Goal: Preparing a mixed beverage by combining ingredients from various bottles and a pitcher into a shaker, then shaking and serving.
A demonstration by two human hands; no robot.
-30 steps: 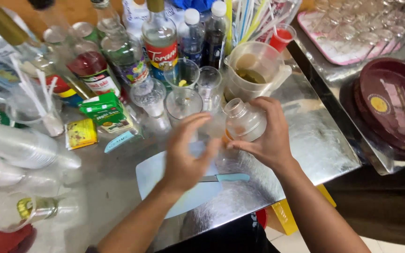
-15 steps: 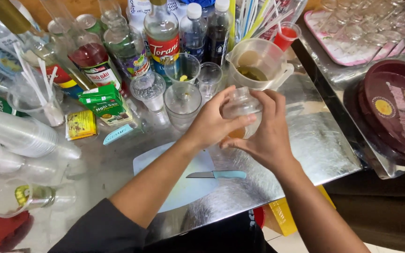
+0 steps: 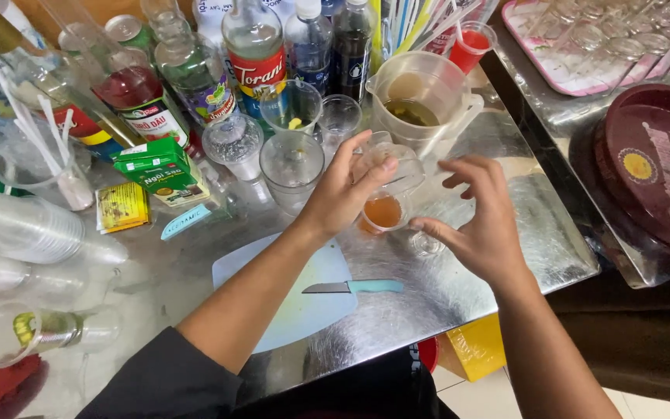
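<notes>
My left hand [image 3: 340, 198] grips a small clear glass jar [image 3: 391, 174], tilted, with amber liquid pooled at its low end. My right hand [image 3: 481, 225] is just right of the jar with its fingers spread. Its thumb tip hovers over a small clear round lid [image 3: 427, 246] lying on the steel counter [image 3: 505, 256]. A knife with a teal handle [image 3: 354, 286] lies on a pale blue cutting board [image 3: 288, 299] below my left forearm.
Behind the jar stand a clear measuring jug [image 3: 422, 101], empty glasses [image 3: 292, 159] and a row of syrup bottles [image 3: 256, 54]. A green carton [image 3: 160, 167] and stacked plastic cups [image 3: 25, 229] are at left. Brown round trays [image 3: 649, 167] lie at right.
Both hands held the jar together above the board. Now my right hand has come off it and moved right and down, and my left hand alone holds it, tilted and lower.
</notes>
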